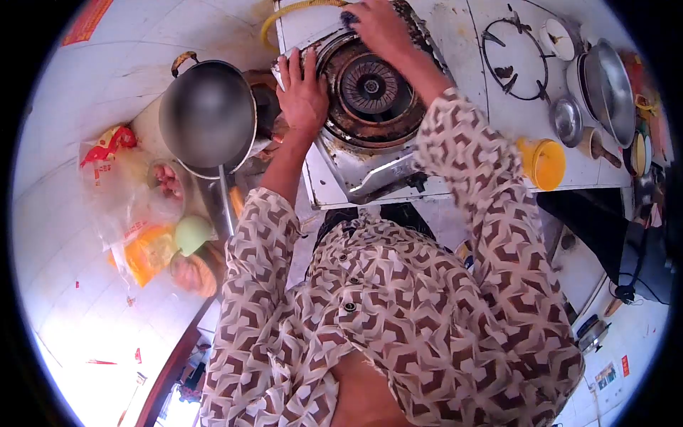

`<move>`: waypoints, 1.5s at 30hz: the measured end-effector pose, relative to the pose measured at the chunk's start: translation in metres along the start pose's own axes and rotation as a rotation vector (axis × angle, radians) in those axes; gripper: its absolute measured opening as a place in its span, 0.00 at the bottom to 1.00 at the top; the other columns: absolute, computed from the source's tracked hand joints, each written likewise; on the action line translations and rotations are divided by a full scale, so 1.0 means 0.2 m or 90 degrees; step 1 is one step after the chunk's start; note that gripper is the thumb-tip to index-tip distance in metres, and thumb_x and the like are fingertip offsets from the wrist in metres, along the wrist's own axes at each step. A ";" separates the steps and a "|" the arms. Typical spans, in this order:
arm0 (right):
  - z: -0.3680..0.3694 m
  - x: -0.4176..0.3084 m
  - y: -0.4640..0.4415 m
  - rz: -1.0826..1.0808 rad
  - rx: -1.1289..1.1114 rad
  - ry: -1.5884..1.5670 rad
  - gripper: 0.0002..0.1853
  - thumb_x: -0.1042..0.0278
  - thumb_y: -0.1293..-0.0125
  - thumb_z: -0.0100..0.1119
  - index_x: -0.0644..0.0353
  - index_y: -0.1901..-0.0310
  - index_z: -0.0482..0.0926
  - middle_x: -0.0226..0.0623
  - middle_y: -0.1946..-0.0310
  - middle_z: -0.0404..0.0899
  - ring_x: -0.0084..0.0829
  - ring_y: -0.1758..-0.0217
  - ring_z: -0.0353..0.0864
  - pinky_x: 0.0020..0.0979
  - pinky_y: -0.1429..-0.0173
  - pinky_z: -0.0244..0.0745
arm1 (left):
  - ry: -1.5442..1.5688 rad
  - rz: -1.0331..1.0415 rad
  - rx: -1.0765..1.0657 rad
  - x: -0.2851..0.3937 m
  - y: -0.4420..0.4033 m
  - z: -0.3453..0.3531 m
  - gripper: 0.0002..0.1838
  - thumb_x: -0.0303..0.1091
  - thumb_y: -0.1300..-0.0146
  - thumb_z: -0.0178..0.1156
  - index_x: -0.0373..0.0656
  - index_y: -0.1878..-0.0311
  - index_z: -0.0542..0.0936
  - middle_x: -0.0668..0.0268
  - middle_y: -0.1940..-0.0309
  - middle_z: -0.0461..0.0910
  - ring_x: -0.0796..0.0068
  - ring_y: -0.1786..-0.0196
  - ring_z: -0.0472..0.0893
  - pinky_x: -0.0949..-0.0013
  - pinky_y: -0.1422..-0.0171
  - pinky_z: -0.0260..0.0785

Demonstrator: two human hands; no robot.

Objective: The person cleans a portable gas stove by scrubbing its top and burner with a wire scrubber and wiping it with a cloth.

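A gas stove (366, 174) with a round burner (370, 85) and brown, rusty-looking grime stands on the white counter. My left hand (302, 96) lies flat on the stove's left edge, fingers spread and pointing away from me. At the back of the stove, my right hand (377, 27) is bent over a small dark scrubber-like object (348, 19), its fingers closed on it. The removed pot stand (516, 60), a black ring with prongs, lies on the counter to the right of the stove.
Left of the stove are a lidded pan (208, 117), plastic bags (107, 185) and a green round item (193, 235). At the right are a yellow tub (546, 164), metal bowls (610, 92) and a ladle (567, 121). A yellow hose (295, 7) runs behind the stove.
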State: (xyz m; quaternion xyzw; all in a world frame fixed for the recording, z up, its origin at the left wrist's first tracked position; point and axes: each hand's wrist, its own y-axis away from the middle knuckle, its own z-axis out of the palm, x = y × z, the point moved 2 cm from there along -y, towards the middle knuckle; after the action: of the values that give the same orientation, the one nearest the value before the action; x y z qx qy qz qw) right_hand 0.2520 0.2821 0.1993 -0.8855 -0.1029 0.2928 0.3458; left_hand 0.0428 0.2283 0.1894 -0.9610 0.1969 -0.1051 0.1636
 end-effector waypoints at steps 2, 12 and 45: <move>-0.09 0.18 -0.05 0.059 -0.133 0.099 0.08 0.68 0.41 0.56 0.59 0.62 0.80 0.45 0.62 0.78 0.51 0.55 0.75 0.50 0.46 0.71 | 0.005 0.005 -0.002 -0.01 0.01 0.00 0.30 0.40 0.36 0.59 0.56 0.30 0.67 0.60 0.27 0.61 0.48 0.24 0.58 0.38 0.35 0.63; -0.03 0.23 0.01 0.140 -0.050 0.134 0.16 0.67 0.42 0.64 0.50 0.51 0.80 0.44 0.56 0.78 0.50 0.51 0.76 0.44 0.44 0.73 | -0.015 0.004 -0.019 -0.09 0.00 0.02 0.31 0.40 0.35 0.58 0.57 0.28 0.65 0.60 0.26 0.60 0.49 0.24 0.57 0.39 0.35 0.64; -0.29 0.29 0.05 -0.047 -0.415 0.059 0.19 0.73 0.42 0.65 0.49 0.48 0.78 0.38 0.54 0.77 0.45 0.45 0.74 0.43 0.41 0.71 | 0.006 0.006 -0.001 -0.09 0.03 -0.01 0.31 0.37 0.38 0.59 0.57 0.30 0.68 0.62 0.26 0.61 0.53 0.24 0.59 0.39 0.35 0.62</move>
State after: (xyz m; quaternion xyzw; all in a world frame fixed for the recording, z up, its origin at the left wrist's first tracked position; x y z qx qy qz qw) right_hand 0.3328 0.2658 0.2015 -0.9576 -0.2073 0.1910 0.0591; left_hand 0.0245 0.2301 0.1873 -0.9597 0.2018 -0.1085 0.1628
